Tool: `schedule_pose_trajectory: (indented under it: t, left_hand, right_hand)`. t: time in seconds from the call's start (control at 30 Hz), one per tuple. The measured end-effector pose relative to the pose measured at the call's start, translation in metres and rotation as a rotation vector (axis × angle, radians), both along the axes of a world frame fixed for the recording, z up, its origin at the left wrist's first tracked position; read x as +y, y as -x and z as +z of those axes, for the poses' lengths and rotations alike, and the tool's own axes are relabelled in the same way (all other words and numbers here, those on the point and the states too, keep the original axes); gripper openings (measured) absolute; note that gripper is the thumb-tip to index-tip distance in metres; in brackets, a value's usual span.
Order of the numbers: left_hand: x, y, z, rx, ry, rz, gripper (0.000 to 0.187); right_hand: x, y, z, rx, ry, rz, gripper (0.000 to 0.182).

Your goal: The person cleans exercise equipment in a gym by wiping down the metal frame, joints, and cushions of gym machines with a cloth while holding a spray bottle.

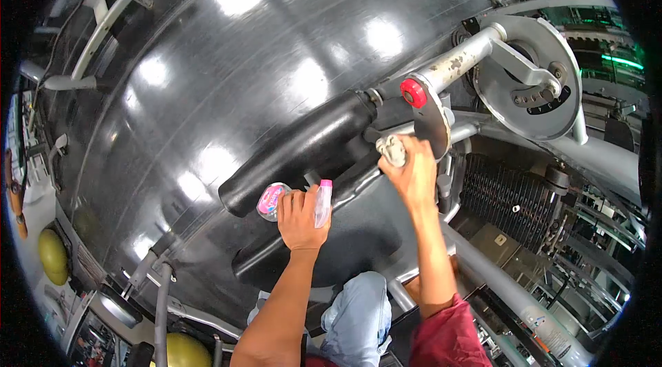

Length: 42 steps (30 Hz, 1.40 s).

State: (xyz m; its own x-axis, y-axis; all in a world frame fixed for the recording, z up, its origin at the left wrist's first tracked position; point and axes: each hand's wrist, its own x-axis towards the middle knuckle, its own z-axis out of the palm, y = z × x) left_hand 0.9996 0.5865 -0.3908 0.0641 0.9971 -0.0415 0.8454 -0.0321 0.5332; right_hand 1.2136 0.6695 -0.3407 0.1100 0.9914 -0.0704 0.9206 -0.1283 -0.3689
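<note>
My left hand (302, 219) is wrapped round a clear spray bottle (271, 200) with a pink label and a pink-and-white spray head (323, 203). A crumpled pale cloth (392, 151) is bunched in my right hand (414, 170), close to a grey metal bracket (433, 119) with a red round knob (414, 93). Beyond both hands lies a black padded roller (303, 150) of a gym machine. Nearer to me, a second black roller (262, 258) is partly hidden behind my left forearm.
A grey disc with a numbered scale (527, 77) stands at the upper right, above a black weight stack (507, 191). Shiny black flooring (172, 91) spreads across the far side. Greenish-yellow balls (53, 257) lie at the lower left, near metal frame tubes (162, 312).
</note>
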Motion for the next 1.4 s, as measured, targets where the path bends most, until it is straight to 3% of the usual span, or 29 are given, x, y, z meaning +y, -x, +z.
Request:
schedule_pose_trajectory:
  t: [0.07,0.13,0.27,0.33,0.5,0.6,0.73,0.87,1.0,1.07,1.13,1.27,1.4]
  left_hand:
    - [0.0,-0.001,0.0,0.001,-0.006,-0.002,0.045]
    - [0.001,-0.001,0.001,0.01,0.0,0.002,0.045]
    - [0.003,-0.001,0.002,0.004,0.013,0.003,0.045]
    - [0.003,-0.002,0.006,0.01,0.009,0.011,0.044]
    - [0.003,-0.003,0.004,0.035,-0.004,0.006,0.042]
    - [0.001,-0.003,0.001,0.053,-0.009,0.005,0.044]
    - [-0.001,-0.003,-0.003,0.054,0.01,0.024,0.046]
    - [0.003,-0.005,0.004,0.015,-0.014,0.031,0.039]
    - [0.002,-0.005,0.003,0.038,-0.042,0.025,0.04]
    - [0.002,-0.006,0.003,0.043,-0.042,0.029,0.04]
    - [0.003,-0.006,0.005,0.031,-0.024,0.032,0.041]
    - [0.003,-0.006,0.005,0.037,-0.041,0.033,0.041]
    - [0.002,-0.005,0.004,0.025,-0.065,0.026,0.041]
  right_hand:
    - [-0.021,0.014,0.009,0.222,0.013,-0.06,0.039]
    - [-0.04,0.027,0.011,0.29,-0.015,0.028,0.04]
    - [-0.085,0.028,-0.009,0.329,-0.014,0.07,0.047]
    - [-0.087,0.011,-0.011,0.213,-0.022,0.124,0.049]
    - [-0.071,-0.002,-0.022,0.178,-0.2,-0.177,0.042]
    - [-0.073,0.021,-0.028,0.291,-0.294,-0.492,0.043]
    - [-0.097,0.059,-0.014,0.383,-0.189,-0.252,0.044]
    - [-0.109,0.041,-0.01,0.376,-0.042,-0.017,0.048]
    - [-0.079,-0.006,-0.021,0.193,-0.21,-0.264,0.042]
    - [-0.064,-0.011,-0.022,0.353,-0.205,-0.504,0.035]
    - [-0.066,0.001,-0.027,0.328,-0.279,-0.525,0.032]
    - [-0.097,0.044,-0.031,0.416,-0.287,-0.451,0.042]
    - [-0.13,0.061,-0.019,0.51,-0.082,-0.138,0.047]
